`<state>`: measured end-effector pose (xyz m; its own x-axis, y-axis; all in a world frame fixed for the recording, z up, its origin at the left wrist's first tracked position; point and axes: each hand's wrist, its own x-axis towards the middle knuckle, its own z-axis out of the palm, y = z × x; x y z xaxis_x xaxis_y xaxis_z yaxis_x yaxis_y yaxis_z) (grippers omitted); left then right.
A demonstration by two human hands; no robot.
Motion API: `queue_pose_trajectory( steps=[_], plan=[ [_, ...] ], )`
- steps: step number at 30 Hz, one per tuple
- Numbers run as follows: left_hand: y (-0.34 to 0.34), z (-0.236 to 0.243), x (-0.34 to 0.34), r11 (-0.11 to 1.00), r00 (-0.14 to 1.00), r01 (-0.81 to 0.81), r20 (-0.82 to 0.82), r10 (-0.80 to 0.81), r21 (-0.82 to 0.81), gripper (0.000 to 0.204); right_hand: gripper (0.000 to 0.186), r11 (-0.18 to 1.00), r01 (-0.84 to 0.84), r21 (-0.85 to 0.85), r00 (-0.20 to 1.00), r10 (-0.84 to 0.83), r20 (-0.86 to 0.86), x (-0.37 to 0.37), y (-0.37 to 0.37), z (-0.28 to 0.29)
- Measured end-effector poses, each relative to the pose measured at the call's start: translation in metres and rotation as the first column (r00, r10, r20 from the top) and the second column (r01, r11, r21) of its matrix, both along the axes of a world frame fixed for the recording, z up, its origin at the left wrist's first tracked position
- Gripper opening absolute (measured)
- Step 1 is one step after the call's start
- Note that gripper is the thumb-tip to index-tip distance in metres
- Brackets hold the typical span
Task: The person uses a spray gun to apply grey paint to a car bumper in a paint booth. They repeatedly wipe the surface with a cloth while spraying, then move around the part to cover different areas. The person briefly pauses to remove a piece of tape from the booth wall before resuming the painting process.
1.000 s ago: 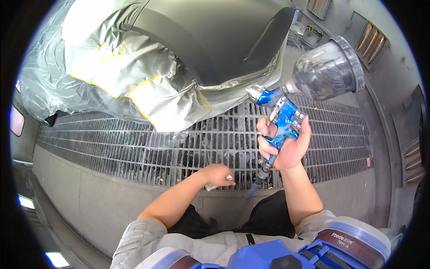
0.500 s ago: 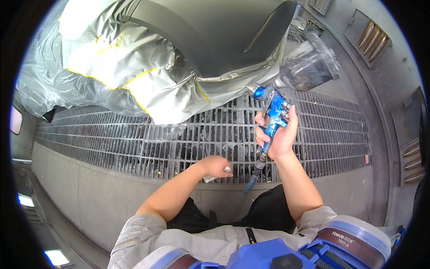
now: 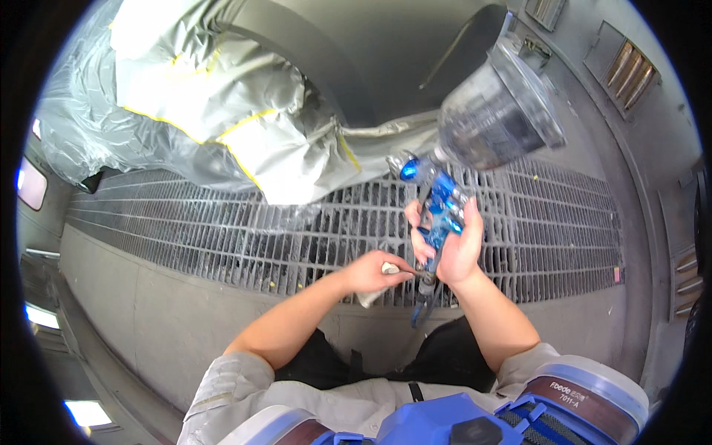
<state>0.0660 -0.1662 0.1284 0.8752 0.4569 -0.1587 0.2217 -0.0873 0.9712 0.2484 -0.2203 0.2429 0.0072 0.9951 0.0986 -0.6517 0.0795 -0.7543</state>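
Note:
A blue-and-silver spray gun, topped by a large smoky plastic cup, is gripped around its handle by my right hand. A metal fitting and hose hang from the handle's lower end. My left hand is closed on a pale crumpled cloth or paper, its fingertips reaching the fitting; whether they touch it is hard to tell. Beyond the gun is a dark grey car panel, edged by silvery masking sheet with yellow tape.
A metal floor grate spans beneath my hands, bordered by a grey floor strip. Translucent plastic drapes the car at left. Grey walls with slatted vents curve along the right. My respirator shows at the lower edge.
The spray gun and my right hand have shifted left, the cup tipping over toward the left. My left hand has moved up and right to the bottom of the gun's handle.

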Motion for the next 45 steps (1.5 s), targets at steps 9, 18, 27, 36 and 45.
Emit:
queue_pose_trajectory(
  steps=[9, 18, 27, 36, 45],
  plan=[
    [-0.016, 0.028, 0.008, 0.789, 0.863, -0.075, 0.356, 0.358, -0.610, 0.019, 0.093, 0.990, 0.026, 0.137, 0.991, -0.007, -0.134, -0.007, -0.010, 0.000],
    [-0.023, 0.007, 0.009, 0.784, 0.900, -0.058, 0.307, 0.309, -0.618, 0.020, 0.093, 0.987, 0.047, 0.155, 0.991, -0.027, -0.130, -0.002, -0.013, -0.005],
    [-0.019, 0.005, 0.011, 0.794, 0.898, -0.079, 0.302, 0.318, -0.603, 0.021, 0.093, 0.996, 0.082, 0.027, 0.987, -0.078, -0.139, 0.002, -0.009, -0.008],
    [-0.014, 0.020, 0.011, 0.843, 0.883, -0.121, 0.331, 0.332, -0.523, 0.024, 0.088, 0.982, 0.110, 0.151, 0.983, -0.084, -0.166, 0.014, -0.002, -0.010],
    [-0.002, -0.009, 0.006, 0.867, 0.993, 0.027, 0.086, -0.080, 0.497, 0.018, 0.091, 0.977, 0.190, 0.102, 0.975, -0.175, -0.135, 0.025, -0.002, -0.002]
  ],
)
